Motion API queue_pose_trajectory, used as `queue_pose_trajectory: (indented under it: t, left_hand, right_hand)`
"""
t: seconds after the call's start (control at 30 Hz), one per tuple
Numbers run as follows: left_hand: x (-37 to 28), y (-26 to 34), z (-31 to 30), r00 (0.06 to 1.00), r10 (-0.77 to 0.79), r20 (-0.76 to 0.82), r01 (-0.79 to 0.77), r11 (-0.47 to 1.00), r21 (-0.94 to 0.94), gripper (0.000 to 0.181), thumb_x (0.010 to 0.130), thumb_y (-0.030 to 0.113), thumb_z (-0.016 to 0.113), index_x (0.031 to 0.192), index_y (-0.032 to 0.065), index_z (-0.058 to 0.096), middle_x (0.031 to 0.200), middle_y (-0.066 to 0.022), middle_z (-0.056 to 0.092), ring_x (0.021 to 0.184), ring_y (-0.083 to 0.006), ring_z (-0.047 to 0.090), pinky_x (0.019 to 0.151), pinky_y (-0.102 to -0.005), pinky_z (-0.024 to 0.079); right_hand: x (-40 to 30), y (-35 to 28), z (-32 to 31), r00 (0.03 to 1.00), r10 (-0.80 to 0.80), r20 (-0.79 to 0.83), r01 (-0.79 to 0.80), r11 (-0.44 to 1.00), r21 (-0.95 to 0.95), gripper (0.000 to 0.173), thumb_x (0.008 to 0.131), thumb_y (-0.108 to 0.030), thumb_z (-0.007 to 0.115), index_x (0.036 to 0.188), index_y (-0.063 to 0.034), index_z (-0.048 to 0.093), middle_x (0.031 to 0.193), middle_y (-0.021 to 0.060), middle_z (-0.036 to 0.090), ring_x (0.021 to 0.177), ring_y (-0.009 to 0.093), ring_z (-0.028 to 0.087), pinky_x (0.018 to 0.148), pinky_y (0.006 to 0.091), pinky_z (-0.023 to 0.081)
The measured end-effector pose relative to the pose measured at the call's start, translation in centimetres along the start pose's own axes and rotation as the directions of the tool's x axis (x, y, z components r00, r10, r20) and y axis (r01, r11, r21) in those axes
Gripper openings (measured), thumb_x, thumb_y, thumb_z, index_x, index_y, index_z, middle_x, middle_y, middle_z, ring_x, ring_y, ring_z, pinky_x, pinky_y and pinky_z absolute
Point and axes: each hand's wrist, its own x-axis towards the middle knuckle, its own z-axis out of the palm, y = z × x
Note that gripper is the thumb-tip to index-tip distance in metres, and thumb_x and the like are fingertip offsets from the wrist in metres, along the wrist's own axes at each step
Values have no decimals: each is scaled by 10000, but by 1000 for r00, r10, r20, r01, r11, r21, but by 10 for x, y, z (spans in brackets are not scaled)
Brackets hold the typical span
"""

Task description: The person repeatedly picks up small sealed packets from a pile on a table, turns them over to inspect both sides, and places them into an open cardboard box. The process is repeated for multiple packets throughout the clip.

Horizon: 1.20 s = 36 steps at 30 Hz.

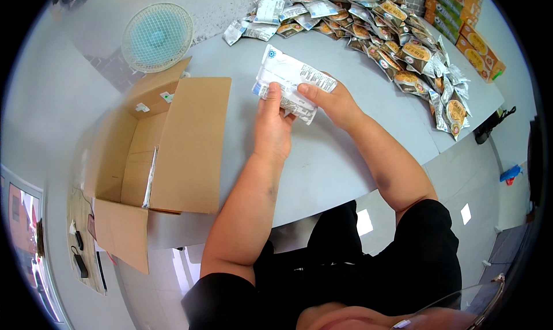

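Note:
Over the middle of the grey table, my left hand (275,122) and my right hand (335,99) hold white printed packets (287,77) that overlap each other. The left thumb presses on the lower packet, and the right thumb lies on the upper one near its right end. How many packets are in the stack cannot be told. To the left stands a cardboard box (190,144) with its flaps open; the part of its inside that shows holds nothing. A large heap of sealed packets (389,45), some showing brown and orange fronts, others white backs, curves along the table's far and right sides.
A round fan (157,37) with a wire guard stands behind the cardboard box. Orange and green printed cartons (477,51) sit at the far right. The grey table's (319,174) front edge runs below my forearms. A wooden surface (82,243) with small black items lies at the lower left.

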Motion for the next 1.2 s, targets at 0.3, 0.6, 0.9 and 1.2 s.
queue_pose_trajectory:
  t: [0.3,0.6,0.9,1.2]
  left_hand:
    - [-1,-3,-1,991,60,-117,-28,966,258,417,973,373,581,1175,17,497,1106,-87,594,979,-150,579,832,-307,499]
    - [-1,0,5,981,114,-155,-37,903,427,456,963,406,579,1083,-30,523,1043,-112,603,919,-142,581,772,-301,504]
    - [4,-5,-3,997,65,-39,-46,928,369,487,966,420,567,1231,23,474,1081,-88,608,921,-145,613,724,-300,527]
    - [-3,-1,4,974,-102,202,14,919,394,391,934,227,628,1230,34,461,1035,-83,634,830,-164,653,586,-305,546]
  right_hand:
    - [1,-4,1,998,58,-14,-59,959,-279,377,951,-347,598,1122,-13,633,1001,85,678,897,151,640,774,313,515]
    - [-5,0,12,999,-40,5,40,971,-235,339,969,-287,563,1124,9,621,983,94,685,855,157,653,746,304,520]
    - [-6,2,6,988,-155,1,153,973,-174,324,963,-281,589,1113,3,624,990,81,685,877,138,650,756,287,522]
    - [-1,-18,-10,990,130,53,-135,985,105,349,904,-264,682,1126,0,634,1011,88,685,869,149,656,752,301,541]
